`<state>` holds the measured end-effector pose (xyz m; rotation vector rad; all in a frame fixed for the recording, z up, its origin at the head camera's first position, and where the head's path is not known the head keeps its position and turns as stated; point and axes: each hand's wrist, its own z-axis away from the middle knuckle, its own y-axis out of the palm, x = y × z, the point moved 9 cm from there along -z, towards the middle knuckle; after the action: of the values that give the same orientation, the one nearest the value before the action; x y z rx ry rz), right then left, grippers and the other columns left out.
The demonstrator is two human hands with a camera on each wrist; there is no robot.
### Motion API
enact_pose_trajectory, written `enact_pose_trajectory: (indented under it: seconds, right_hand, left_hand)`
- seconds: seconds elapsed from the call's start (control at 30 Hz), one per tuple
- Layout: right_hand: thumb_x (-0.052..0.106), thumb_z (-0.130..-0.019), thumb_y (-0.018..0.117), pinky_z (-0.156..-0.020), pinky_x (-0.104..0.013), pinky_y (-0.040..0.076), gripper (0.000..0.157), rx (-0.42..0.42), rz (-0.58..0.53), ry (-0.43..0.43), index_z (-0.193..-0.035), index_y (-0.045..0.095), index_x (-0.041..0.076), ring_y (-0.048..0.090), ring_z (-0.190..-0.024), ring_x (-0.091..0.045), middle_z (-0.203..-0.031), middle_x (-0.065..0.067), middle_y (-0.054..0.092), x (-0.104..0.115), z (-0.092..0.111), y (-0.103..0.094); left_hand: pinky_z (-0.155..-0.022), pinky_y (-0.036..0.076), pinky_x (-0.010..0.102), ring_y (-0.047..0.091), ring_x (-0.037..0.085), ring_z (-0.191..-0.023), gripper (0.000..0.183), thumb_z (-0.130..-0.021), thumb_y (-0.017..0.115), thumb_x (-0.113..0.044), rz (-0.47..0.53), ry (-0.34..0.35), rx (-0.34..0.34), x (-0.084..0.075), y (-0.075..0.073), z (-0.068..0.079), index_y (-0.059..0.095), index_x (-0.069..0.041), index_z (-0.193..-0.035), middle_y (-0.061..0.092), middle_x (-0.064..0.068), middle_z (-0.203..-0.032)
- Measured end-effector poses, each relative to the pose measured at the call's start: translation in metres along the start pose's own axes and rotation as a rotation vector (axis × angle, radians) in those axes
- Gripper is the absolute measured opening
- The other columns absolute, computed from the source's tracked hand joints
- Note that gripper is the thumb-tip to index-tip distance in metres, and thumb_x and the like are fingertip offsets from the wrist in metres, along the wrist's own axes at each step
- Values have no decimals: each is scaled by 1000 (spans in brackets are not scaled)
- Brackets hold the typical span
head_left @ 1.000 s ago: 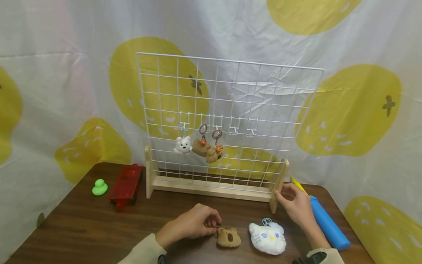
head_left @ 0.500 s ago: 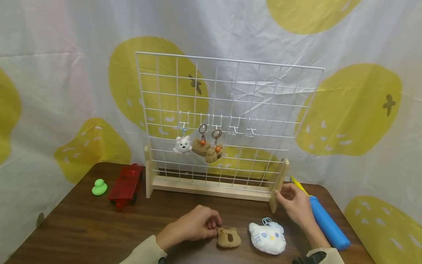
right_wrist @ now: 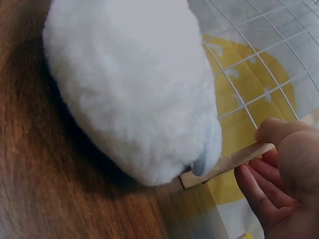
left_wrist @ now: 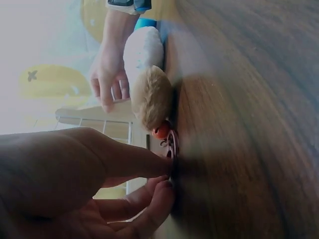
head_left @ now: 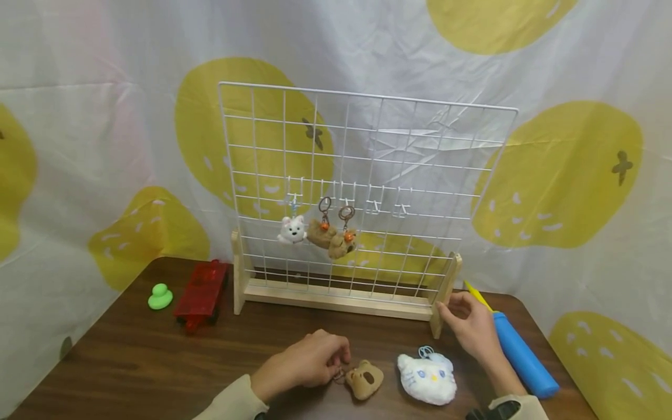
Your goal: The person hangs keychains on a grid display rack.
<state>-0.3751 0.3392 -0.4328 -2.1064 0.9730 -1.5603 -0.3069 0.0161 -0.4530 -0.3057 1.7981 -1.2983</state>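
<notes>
My left hand (head_left: 307, 360) pinches the metal ring (left_wrist: 173, 144) of a brown plush bear keychain (head_left: 364, 380) between thumb and fingertips, low at the tabletop. An orange bell (left_wrist: 161, 130) sits between ring and plush in the left wrist view. My right hand (head_left: 471, 325) grips the right wooden foot (head_left: 445, 294) of a white wire grid rack (head_left: 367, 157), thumb on one side and fingers on the other. Between the hands lies a white plush cat keychain (head_left: 427, 379) with a pale blue cord loop; it fills much of the right wrist view.
On the grid's hooks hang a white plush dog (head_left: 292, 230) and two brown plush keychains (head_left: 342, 245); two hooks (head_left: 402, 210) at right hold nothing. A red toy cart (head_left: 202, 294) and green toy (head_left: 160, 297) stand left. A blue cylinder with yellow tip (head_left: 525, 356) lies right.
The bear keychain has tilted, its face turning toward the upper right, while my left hand shifted slightly down with the ring. My right hand stays on the rack's foot.
</notes>
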Motion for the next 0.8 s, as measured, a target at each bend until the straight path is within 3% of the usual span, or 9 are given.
enact_pose_trajectory:
  seconds: [0.27,0.4,0.57,0.67,0.8]
  right_hand:
    - [29,-102,78,-96,-48,65,39,-6,-2,-9,-124,68,-2,74,-119,-42,-125,-25,76,1,0,0]
    - [29,-102,78,-97,-50,65,39,-1,-4,-14,-124,68,-2,74,-119,-42,-125,-25,75,3,0,2]
    - [29,-102,78,-96,-50,65,39,-5,-3,-20,-123,68,-2,74,-118,-42,-124,-26,75,3,-1,2]
    - [29,-102,78,-95,-48,66,38,-13,0,-21,-123,68,-2,74,-117,-41,-124,-25,76,2,-1,2]
    - [28,-102,78,-94,-47,66,37,-21,2,-16,-123,69,-1,74,-118,-41,-124,-24,76,0,0,1]
  left_hand:
    - [-64,46,18,50,-1,-72,29,-82,76,4,-45,-2,-7,-2,-2,3,71,-18,-101,61,-11,-80]
    - [-61,49,19,55,4,-74,27,-83,77,5,-100,15,-64,-4,-8,5,70,-15,-100,64,-5,-84]
    - [-53,53,34,67,22,-72,22,-86,86,-7,-251,-117,-168,5,-21,11,65,-12,-86,64,5,-84]
    - [-50,55,39,68,25,-67,22,-88,83,-1,-317,-216,-182,11,-27,12,64,-10,-79,66,9,-81]
    - [-54,61,44,72,28,-71,20,-89,81,3,-428,-275,-168,12,-28,12,69,-9,-78,72,10,-82]
